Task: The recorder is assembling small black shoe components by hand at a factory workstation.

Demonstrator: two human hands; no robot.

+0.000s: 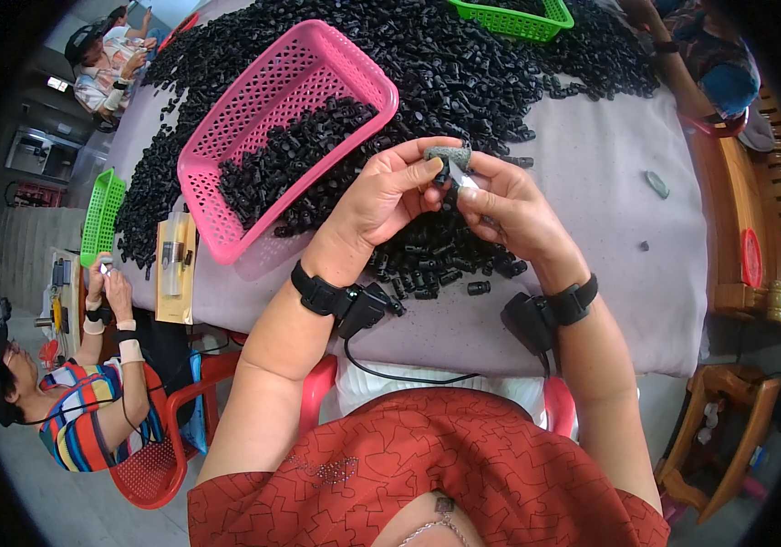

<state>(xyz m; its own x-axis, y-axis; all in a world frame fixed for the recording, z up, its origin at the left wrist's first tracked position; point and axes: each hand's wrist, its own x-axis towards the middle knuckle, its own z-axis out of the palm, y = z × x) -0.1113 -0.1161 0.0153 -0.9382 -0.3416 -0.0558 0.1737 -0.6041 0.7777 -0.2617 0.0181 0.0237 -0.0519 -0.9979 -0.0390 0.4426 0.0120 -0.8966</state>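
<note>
My left hand [384,193] pinches a small black plastic part [448,193] between thumb and fingers. A speckled grey-green sleeve [449,156] appears to wrap the tip of its index finger. Closed around a small knife [466,180], my right hand [511,202] brings the pale blade against the black part. Most of the knife's handle is hidden by the fingers. Both hands meet above the table, over a loose cluster of similar black parts [427,260]. Each wrist wears a black strap with a small device.
A pink basket [201,205] partly filled with black parts stands left of my hands. A big heap of black parts [463,73] covers the far table. Green baskets [101,214] sit at the left and far edges. Several other people work around the table.
</note>
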